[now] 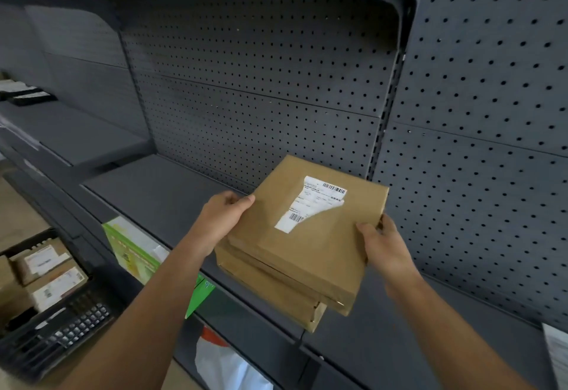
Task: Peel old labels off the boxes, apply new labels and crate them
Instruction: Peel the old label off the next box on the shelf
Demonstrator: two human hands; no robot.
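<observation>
A flat brown cardboard box (pixel 310 251) lies on top of a second brown box (pixel 276 300), both over the front edge of a dark grey shelf (pixel 159 193). The top box carries a partly torn white label (pixel 310 205) with barcodes. My left hand (pixel 219 223) grips the top box's left edge, thumb on the upper face. My right hand (pixel 384 245) holds its right edge. A black plastic crate (pixel 46 337) at the lower left holds several labelled brown boxes (pixel 53 279).
Grey pegboard (pixel 261 88) backs the shelving, and a pegboard end panel (pixel 491 113) stands at the right. Green signs (pixel 132 251) hang from the shelf front. A white bag (pixel 224 365) sits below. Papers (pixel 558 356) lie at the lower right.
</observation>
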